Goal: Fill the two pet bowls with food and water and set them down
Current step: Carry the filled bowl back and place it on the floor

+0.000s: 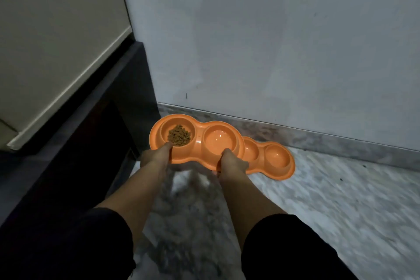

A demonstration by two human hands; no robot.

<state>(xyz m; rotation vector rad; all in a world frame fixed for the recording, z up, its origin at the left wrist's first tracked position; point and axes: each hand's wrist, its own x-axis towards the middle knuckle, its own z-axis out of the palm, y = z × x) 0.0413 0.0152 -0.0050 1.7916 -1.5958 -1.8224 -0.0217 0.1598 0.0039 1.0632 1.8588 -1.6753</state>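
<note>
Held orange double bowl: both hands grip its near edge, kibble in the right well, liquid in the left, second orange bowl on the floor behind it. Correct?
Not quite. In the head view the held orange double bowl has the kibble in its left well and the liquid in its right. Left hand and right hand grip the near edge; the second orange bowl lies on the floor behind.

One camera only, worn on the person's head, looks forward and steeply down along both outstretched forearms toward the wall [272, 41]. It sits high above the floor [329, 200], with the wall's foot crossing mid-frame, slanting.
</note>
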